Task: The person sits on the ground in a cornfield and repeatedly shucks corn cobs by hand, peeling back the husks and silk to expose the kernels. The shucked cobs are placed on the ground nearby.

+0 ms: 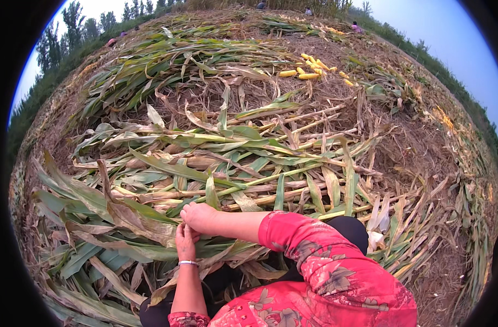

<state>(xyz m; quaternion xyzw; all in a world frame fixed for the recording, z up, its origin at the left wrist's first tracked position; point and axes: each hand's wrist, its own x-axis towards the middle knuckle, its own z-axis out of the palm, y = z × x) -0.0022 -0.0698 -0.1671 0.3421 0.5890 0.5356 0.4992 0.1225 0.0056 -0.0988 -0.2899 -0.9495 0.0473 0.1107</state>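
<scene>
My left hand (186,242), with a bracelet at the wrist, is at the lower left among cut corn stalks and leaves. Just above it, my right hand (199,216) reaches across from the right, and the two hands meet at the fingers. What lies between the fingertips is hidden; a partly dried corn leaf (144,222) runs up to them from the left. Under and around both hands lie green and brown corn stalks (269,190) in a loose layer.
Husked yellow corn cobs (309,76) lie in a small pile on the ground farther up. A heap of green stalks (163,61) lies beyond the nearer layer. Pale husks (375,239) are beside my knee at the right. Several people are far off near the field's edge.
</scene>
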